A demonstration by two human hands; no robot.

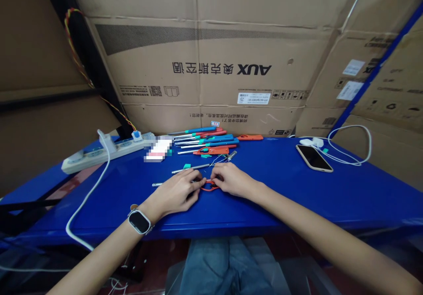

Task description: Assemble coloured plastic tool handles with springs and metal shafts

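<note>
Between my two hands lies an orange long-necked lighter (209, 188), low over the blue table, its metal tip sticking out to the left. My left hand (180, 190) is closed around its neck end. Fingers of my right hand (233, 179) pinch the handle end; parts of the lighter are hidden under both hands. Just beyond them rests a loose metal tube (193, 168) with a green piece and thin wires at its right. A small clear-and-metal part (232, 155) lies by the wires. Farther back is a row of blue, red and orange lighters (211, 141).
A white power strip (109, 153) with a plug and cable stands on the left of the blue table (280, 189). At right lie a phone (313, 158) and a white charging cable (370, 143). A cardboard wall (214, 43) rises behind.
</note>
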